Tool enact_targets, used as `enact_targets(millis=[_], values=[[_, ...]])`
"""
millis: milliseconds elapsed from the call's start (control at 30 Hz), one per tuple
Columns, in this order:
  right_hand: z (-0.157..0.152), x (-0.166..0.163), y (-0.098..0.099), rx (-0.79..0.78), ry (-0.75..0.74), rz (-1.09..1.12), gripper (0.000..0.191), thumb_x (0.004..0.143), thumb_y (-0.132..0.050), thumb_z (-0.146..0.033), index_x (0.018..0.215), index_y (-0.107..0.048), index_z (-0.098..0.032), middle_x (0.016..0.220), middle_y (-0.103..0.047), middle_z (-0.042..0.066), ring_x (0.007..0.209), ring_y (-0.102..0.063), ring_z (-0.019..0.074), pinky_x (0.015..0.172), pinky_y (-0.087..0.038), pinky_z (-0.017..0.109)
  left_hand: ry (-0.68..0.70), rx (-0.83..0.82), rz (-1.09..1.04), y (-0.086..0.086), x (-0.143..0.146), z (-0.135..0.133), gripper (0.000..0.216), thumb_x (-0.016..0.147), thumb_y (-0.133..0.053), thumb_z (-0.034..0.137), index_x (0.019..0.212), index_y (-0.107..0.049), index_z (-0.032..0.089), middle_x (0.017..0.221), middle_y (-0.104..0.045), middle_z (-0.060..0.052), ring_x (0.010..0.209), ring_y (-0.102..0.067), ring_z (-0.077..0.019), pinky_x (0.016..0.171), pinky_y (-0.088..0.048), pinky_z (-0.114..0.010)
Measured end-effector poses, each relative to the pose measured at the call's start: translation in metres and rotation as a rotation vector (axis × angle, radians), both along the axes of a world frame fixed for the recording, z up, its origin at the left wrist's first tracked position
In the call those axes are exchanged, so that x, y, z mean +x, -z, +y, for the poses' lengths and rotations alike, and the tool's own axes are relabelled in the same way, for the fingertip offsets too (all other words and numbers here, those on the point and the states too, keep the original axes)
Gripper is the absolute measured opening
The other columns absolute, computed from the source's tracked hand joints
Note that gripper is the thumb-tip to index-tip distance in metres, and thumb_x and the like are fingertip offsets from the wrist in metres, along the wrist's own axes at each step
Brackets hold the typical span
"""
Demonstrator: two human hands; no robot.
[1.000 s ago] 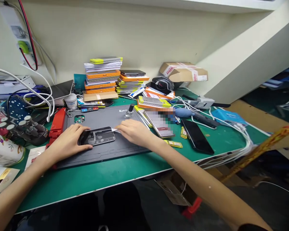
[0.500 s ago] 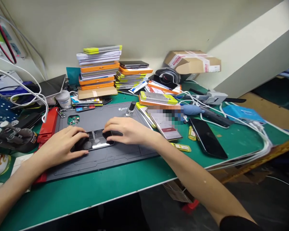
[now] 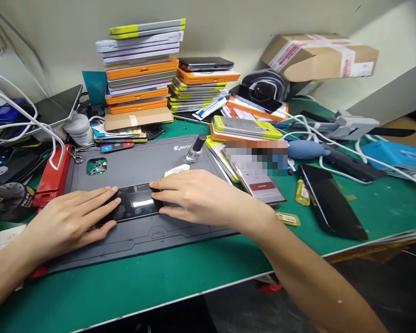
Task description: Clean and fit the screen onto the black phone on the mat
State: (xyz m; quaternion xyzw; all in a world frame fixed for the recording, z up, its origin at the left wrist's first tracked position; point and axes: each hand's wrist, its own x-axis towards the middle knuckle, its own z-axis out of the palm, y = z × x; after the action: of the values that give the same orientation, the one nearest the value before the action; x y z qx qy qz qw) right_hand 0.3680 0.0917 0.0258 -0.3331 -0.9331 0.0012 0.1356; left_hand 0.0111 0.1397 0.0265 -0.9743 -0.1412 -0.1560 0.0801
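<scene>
A phone (image 3: 136, 208) with a black glossy face lies flat on the dark grey work mat (image 3: 166, 238), its long side running left to right. My left hand (image 3: 78, 215) grips its left end, fingers over the top and thumb along the near edge. The right end is in my right hand (image 3: 190, 196), fingertips on the face and far edge. Both hands hide the phone's ends. Just beyond my right hand a crumpled white tissue (image 3: 177, 170) shows. Behind it stands a small glass bottle with a black cap (image 3: 196, 149).
Stacked flat boxes (image 3: 138, 74) rise at the back. On the right lie another black phone (image 3: 333, 203), a blue air blower (image 3: 307, 149) and white cables. A red clamp-like bar (image 3: 53, 178) lines the mat's left side. A cardboard box (image 3: 319, 58) sits at the back right.
The view has moved closer and shifted. My left fingers now lie flatter and closer together on the phone. The white tissue behind my right hand has come into sight.
</scene>
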Motion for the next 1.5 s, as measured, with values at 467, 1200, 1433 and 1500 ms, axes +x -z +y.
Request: enact_targets(millis=[467, 1200, 1433, 1500], values=[[-0.018, -0.014, -0.003, 0.160, 0.004, -0.177, 0.035, 0.118, -0.051, -0.018, 0.126, -0.084, -0.007, 0.141, -0.082, 0.022, 0.123, -0.082, 0.0341, 0.103, -0.070, 0.050, -0.022, -0.037, 0.044, 0.006, -0.005, -0.007, 0.082, 0.113, -0.065, 0.029, 0.187, -0.030, 0.037, 0.163, -0.071, -0.007, 0.135, -0.081, -0.0318, 0.120, -0.069, -0.048], [-0.018, -0.018, -0.004, 0.177, -0.007, -0.232, 0.040, 0.119, -0.048, -0.016, 0.133, -0.082, -0.002, 0.141, -0.082, 0.022, 0.121, -0.083, 0.0325, 0.103, -0.070, 0.048, -0.035, -0.021, 0.086, 0.008, -0.001, -0.009, 0.048, 0.115, -0.053, 0.025, 0.155, -0.077, 0.020, 0.155, -0.075, -0.014, 0.141, -0.076, -0.0364, 0.119, -0.067, -0.053], [-0.019, -0.021, -0.003, 0.229, -0.005, -0.272, 0.040, 0.119, -0.047, -0.014, 0.135, -0.082, -0.003, 0.137, -0.084, 0.019, 0.120, -0.083, 0.0304, 0.102, -0.070, 0.044, -0.089, -0.116, 0.097, 0.009, -0.002, -0.008, 0.048, 0.115, -0.051, 0.029, 0.155, -0.078, 0.024, 0.158, -0.073, -0.010, 0.145, -0.074, -0.0339, 0.125, -0.064, -0.052], [-0.020, -0.021, -0.002, 0.260, -0.004, -0.301, 0.041, 0.118, -0.047, -0.013, 0.135, -0.082, -0.002, 0.136, -0.085, 0.018, 0.119, -0.083, 0.0294, 0.102, -0.070, 0.043, -0.087, -0.082, 0.109, 0.009, -0.001, -0.008, 0.048, 0.116, -0.049, 0.029, 0.152, -0.079, 0.021, 0.157, -0.074, -0.010, 0.145, -0.074, -0.0333, 0.124, -0.064, -0.051]])
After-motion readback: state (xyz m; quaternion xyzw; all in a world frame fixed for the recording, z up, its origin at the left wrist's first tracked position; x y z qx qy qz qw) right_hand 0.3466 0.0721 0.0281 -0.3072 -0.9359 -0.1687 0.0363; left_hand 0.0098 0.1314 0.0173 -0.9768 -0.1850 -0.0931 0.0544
